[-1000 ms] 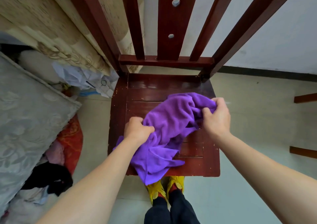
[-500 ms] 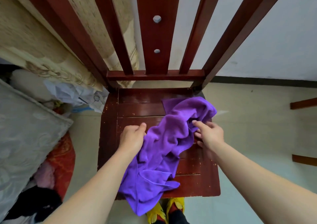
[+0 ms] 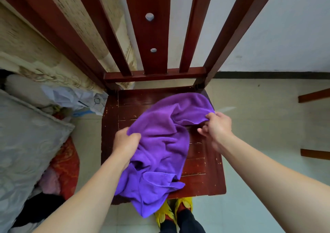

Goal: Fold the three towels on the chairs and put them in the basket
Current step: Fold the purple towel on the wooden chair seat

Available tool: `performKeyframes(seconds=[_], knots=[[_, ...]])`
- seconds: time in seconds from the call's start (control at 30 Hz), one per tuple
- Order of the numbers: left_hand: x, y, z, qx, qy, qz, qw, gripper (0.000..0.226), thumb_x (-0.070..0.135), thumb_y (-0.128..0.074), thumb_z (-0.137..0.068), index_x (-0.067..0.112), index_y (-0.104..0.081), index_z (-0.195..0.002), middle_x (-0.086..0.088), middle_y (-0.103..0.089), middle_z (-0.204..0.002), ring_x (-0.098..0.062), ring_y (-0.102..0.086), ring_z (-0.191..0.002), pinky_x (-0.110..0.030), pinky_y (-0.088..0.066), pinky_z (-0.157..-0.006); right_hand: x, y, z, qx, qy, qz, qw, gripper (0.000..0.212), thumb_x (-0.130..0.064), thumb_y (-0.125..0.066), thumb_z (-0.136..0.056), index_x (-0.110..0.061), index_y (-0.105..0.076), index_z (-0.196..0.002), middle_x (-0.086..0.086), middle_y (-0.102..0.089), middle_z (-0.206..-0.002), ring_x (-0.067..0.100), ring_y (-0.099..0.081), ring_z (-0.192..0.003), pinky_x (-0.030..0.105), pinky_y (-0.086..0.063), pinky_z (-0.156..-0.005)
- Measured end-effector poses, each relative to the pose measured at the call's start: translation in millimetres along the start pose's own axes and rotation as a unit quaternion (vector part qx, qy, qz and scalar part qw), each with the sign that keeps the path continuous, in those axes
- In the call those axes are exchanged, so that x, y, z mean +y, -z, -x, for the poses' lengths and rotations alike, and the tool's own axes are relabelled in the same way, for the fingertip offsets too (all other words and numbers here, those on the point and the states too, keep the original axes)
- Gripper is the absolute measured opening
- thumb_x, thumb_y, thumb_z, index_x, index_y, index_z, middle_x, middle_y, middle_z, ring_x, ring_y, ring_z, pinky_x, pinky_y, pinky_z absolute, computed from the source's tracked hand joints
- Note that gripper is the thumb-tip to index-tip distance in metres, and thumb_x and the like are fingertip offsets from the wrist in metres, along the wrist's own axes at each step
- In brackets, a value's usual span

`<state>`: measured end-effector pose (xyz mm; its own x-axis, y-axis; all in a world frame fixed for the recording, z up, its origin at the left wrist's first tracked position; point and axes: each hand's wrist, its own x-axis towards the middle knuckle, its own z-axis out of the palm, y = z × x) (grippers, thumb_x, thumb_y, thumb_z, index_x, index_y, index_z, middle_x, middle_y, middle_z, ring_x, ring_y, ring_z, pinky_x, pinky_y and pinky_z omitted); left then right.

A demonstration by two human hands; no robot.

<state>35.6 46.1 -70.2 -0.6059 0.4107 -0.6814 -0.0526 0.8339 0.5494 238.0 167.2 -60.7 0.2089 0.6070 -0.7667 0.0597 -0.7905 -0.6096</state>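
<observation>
head view. left hand (image 3: 125,141), centre-left of frame: fingers curled into a fist around a bunch of the purple towel (image 3: 160,150) at its left edge. right hand (image 3: 217,127), right of centre: thumb and forefinger pinch the towel's right-hand edge; the other fingers hang loosely curled below, apart from the cloth. both forearms bare, entering from the lower corners.

purple towel: crumpled, unfolded, lying on the seat of the wooden chair (image 3: 201,177) in mid frame. upper portion spreads toward the seat's back right corner; lower portion hangs over the front edge of the seat, its tip just above the yellow shoes (image 3: 184,204) at bottom centre.

chair: dark red, slatted back filling the top of frame, two pale round caps on the middle slat, paint chipped along seat edges.

surroundings: grey patterned cushion (image 3: 26,143) at left; red cloth (image 3: 68,165) and dark clothing below it, lower left; patterned curtain (image 3: 35,41) upper left; pale tiled floor (image 3: 259,125) at right; parts of another piece of wooden furniture (image 3: 314,95) at right edge.
</observation>
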Motion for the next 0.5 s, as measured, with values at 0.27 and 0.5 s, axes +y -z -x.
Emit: performKeyframes(seconds=[0.27, 0.5], knots=[[-7, 11, -7, -0.180, 0.031, -0.239, 0.954, 0.062, 0.066, -0.059, -0.078, 0.009, -0.073, -0.099, -0.011, -0.071, -0.101, -0.029, -0.066, -0.098, -0.030, -0.046, -0.079, 19, 21, -12, 0.053, -0.028, 0.087, 0.994, 0.022, -0.032, -0.073, -0.078, -0.016, -0.058, -0.078, 0.004, -0.051, -0.070, 0.019, -0.043, -0.060, 0.032, -0.039, -0.055], [16, -30, -32, 0.030, 0.008, 0.061, 0.998, 0.012, 0.028, -0.063, -0.088, 0.018, -0.065, -0.080, -0.008, -0.068, -0.095, -0.033, -0.064, -0.100, -0.037, -0.051, -0.086, 9, 9, -12, -0.026, -0.049, -0.033, 0.998, 0.012, 0.001, -0.056, -0.071, -0.010, -0.058, -0.075, 0.012, -0.054, -0.081, 0.023, -0.053, -0.076, 0.034, -0.049, -0.068]])
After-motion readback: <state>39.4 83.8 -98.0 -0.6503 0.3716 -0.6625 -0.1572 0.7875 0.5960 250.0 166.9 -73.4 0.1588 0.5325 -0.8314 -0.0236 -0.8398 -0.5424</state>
